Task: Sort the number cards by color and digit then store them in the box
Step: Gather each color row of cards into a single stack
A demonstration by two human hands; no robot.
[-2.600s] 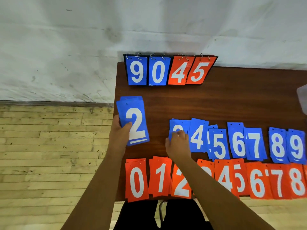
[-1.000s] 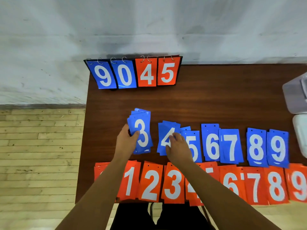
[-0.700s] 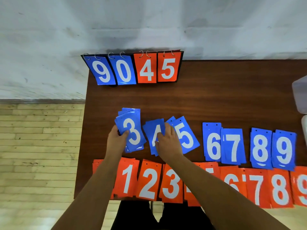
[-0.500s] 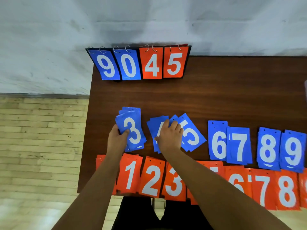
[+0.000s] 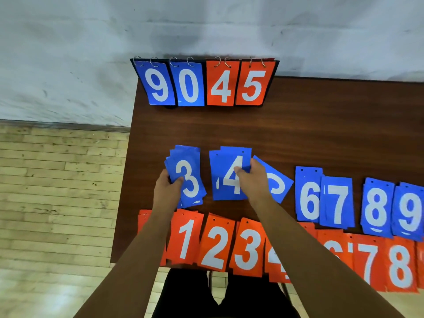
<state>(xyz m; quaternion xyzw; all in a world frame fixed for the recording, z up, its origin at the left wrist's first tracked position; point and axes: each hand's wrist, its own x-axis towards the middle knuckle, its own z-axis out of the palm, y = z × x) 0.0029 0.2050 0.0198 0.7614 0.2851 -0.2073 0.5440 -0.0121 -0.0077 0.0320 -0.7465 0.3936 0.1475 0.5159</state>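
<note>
Seven blue piles, topped 3 to 9, are counted in a row on the dark wood-grained worktop [image 5: 298, 134]; in the orange row [image 5: 215, 244] along the near edge the digits 1, 2, 3, 7 and 8 are read whole, others being partly covered by the arms; four flat rectangular cards, two blue and two orange, are hung on metal rings on the flip scoreboard [image 5: 204, 86] at the far edge; the blue 3 pile [image 5: 189, 171] is gripped by the left hand [image 5: 168, 189], thumb laid across its face; the blue 4 pile [image 5: 226, 177] is pinched at its right edge by the right hand [image 5: 252, 182], just beside the tilted blue 5 card [image 5: 278, 187].
</note>
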